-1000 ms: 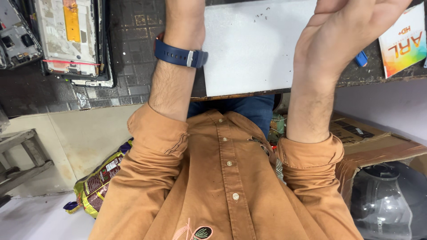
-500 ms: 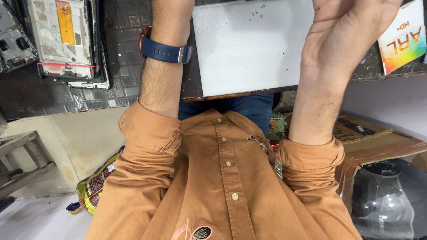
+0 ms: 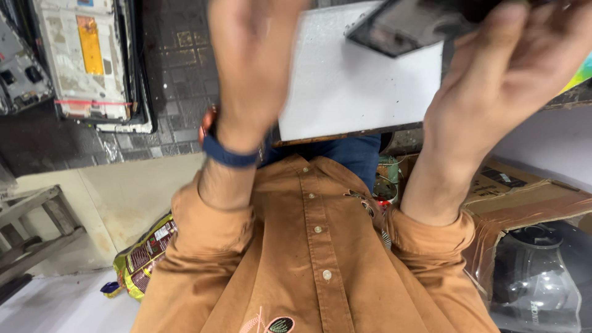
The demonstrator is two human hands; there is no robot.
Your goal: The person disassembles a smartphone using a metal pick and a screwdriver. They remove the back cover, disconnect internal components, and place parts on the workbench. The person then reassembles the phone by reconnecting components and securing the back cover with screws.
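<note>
My right hand (image 3: 505,80) is raised at the upper right, its fingers shut on a dark, flat, glassy device (image 3: 410,24) that tilts over a white board (image 3: 357,98). My left hand (image 3: 253,61) is lifted at the upper middle and blurred, with a blue watch (image 3: 228,154) on the wrist. Its fingertips run off the top edge, so what it holds is hidden. It is close to the device's left end. Both arms wear brown shirt sleeves.
An opened device panel with a yellow part (image 3: 86,55) lies on the dark surface at the upper left. A cardboard box (image 3: 524,197) and a clear plastic container (image 3: 542,283) sit at the right. A snack packet (image 3: 145,256) and a metal frame (image 3: 31,216) are on the floor at the left.
Both hands have come closer to the camera. The left wrist has shifted right. The dark flat device now shows in my right hand.
</note>
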